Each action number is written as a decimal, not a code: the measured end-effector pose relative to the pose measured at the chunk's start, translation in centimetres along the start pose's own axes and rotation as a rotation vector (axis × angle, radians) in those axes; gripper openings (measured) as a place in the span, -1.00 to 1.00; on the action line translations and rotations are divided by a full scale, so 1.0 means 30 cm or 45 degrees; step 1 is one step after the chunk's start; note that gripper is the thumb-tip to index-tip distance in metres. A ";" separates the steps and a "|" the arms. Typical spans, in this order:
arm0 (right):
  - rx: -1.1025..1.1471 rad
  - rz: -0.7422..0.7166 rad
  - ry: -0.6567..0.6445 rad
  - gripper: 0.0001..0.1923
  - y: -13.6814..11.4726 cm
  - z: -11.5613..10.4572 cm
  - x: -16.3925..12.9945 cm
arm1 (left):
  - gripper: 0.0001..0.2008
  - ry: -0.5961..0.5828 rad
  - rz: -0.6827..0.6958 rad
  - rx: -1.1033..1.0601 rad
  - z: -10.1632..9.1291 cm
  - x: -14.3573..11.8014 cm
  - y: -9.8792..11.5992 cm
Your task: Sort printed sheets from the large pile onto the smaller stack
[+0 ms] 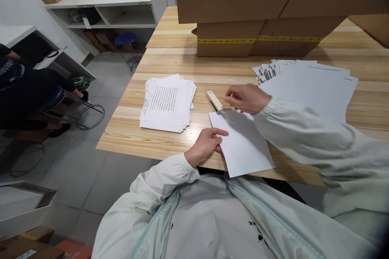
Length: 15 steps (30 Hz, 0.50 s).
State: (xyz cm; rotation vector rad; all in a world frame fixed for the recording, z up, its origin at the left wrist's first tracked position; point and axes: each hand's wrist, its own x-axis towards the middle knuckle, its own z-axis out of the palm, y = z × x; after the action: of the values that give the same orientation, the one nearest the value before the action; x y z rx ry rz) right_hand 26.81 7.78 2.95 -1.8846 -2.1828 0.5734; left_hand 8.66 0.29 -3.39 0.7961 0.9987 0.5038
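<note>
A blank white sheet of paper (244, 139) lies at the table's front edge, its lower end close to my body. My left hand (206, 143) grips its left edge, index finger on top and the other fingers at the side. Over the sheet's far edge is my right hand (247, 98), fingers curled in; whether anything small is between them is hidden. Just left of those fingertips rests a cream stapler (214, 100), apart from the hand, its front end near the sheet's top left corner.
A stack of printed pages (165, 105) sits to the left. Fanned-out sheets (313, 89) lie at right, behind my right forearm. Large cardboard boxes (231, 40) stand at the back of the wooden table (170, 62). Far left, a person (18, 89) sits on a stool.
</note>
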 end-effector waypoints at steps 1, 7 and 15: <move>-0.017 0.024 -0.065 -0.86 -0.015 0.024 0.050 | -0.70 0.009 0.008 0.002 -0.003 -0.001 0.003; 0.024 0.011 -0.133 -0.77 -0.086 0.116 0.175 | -0.70 0.047 0.018 0.038 -0.055 -0.007 0.038; -0.225 -0.055 0.312 -0.70 -0.123 0.163 0.204 | -0.69 0.037 -0.024 0.141 -0.103 0.014 0.083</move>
State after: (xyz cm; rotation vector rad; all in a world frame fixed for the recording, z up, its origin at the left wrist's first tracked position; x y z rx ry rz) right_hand 20.52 12.60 -0.56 -1.8722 -2.1658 0.1356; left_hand 6.07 3.23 -2.60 0.8793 1.0670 0.4476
